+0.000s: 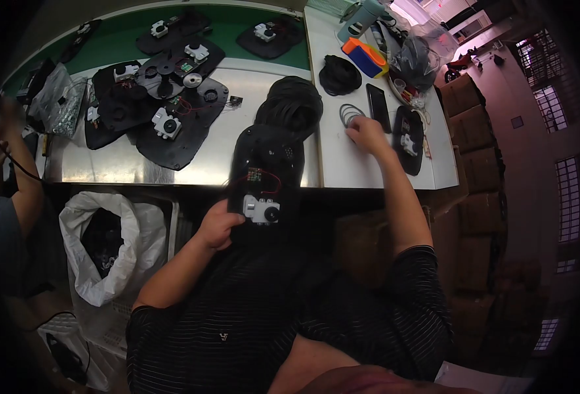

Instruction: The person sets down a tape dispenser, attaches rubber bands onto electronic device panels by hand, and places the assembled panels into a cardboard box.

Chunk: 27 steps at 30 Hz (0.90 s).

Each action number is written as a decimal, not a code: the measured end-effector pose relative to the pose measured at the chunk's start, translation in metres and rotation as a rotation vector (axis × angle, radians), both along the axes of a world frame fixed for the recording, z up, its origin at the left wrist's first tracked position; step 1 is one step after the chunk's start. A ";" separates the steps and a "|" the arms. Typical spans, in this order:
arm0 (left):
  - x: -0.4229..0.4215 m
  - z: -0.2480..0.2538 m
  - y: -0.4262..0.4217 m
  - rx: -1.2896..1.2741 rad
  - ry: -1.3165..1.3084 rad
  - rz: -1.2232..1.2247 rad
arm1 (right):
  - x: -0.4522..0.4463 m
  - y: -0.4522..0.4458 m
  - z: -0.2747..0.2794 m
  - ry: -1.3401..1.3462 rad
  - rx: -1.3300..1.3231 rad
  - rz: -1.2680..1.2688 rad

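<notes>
My left hand (pixel 217 225) grips the edge of a black plastic panel (pixel 238 186), its thumb beside a white gearbox motor (pixel 261 209). A small circuit board (pixel 255 175) with red wires sits higher on that panel. My right hand (pixel 366 134) is over the white tabletop, fingers closed at several thin grey rings (pixel 349 113); the fingertips are partly hidden. Just right of this hand lie a black phone (pixel 378 107) and another black panel (pixel 408 141) with a white motor. Bundled black strands or cords (pixel 290 105) lie beyond the held panel.
Several black panels with white motors (pixel 167 123) cover the metal bench (pixel 237 79) at left. A black coil (pixel 340 75), an orange-and-blue box (pixel 365 58) and a bottle (pixel 361 20) stand on the right. A white sack (pixel 132 226) is below; another person's arm (pixel 24 164) shows far left.
</notes>
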<state>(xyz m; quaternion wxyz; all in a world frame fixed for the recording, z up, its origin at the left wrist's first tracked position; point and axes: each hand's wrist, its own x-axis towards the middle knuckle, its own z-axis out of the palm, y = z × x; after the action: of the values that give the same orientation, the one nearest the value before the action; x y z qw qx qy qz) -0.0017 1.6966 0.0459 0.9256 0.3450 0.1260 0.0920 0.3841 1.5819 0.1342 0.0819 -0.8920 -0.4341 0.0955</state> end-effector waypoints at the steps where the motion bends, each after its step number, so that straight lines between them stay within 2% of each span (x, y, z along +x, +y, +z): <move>1: 0.000 -0.001 0.000 -0.002 0.000 0.003 | 0.002 0.000 -0.003 0.002 0.001 0.003; 9: 0.001 -0.004 0.001 -0.020 0.008 0.002 | 0.008 -0.004 -0.002 -0.081 -0.039 0.018; 11: 0.000 -0.003 0.000 -0.059 -0.002 0.019 | 0.019 -0.015 0.003 0.040 0.274 -0.015; 13: 0.003 0.000 -0.003 -0.095 -0.014 0.030 | 0.013 -0.020 0.027 0.061 0.266 -0.065; 15: 0.005 0.003 -0.007 -0.119 -0.031 0.088 | 0.018 -0.030 0.037 0.371 0.551 -0.165; 16: 0.006 0.002 -0.007 -0.121 -0.032 0.083 | 0.025 -0.036 0.035 0.436 0.651 -0.150; 20: 0.010 0.003 -0.010 0.040 -0.039 0.056 | 0.006 -0.039 0.050 0.586 0.726 -0.255; 22: 0.012 0.004 -0.012 0.121 0.001 0.114 | -0.019 -0.038 0.067 0.424 0.557 -0.170; 24: 0.013 -0.001 -0.012 0.354 0.073 0.119 | -0.032 -0.036 0.074 0.477 0.537 -0.119; 27: 0.013 0.002 -0.011 0.487 0.142 0.097 | -0.051 -0.031 0.080 0.548 0.584 -0.065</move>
<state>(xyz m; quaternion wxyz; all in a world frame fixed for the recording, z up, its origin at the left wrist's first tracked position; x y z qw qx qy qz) 0.0117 1.6860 0.0482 0.7987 0.5566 0.1812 0.1396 0.3327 1.5507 0.2145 0.4478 -0.7859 -0.3766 0.2000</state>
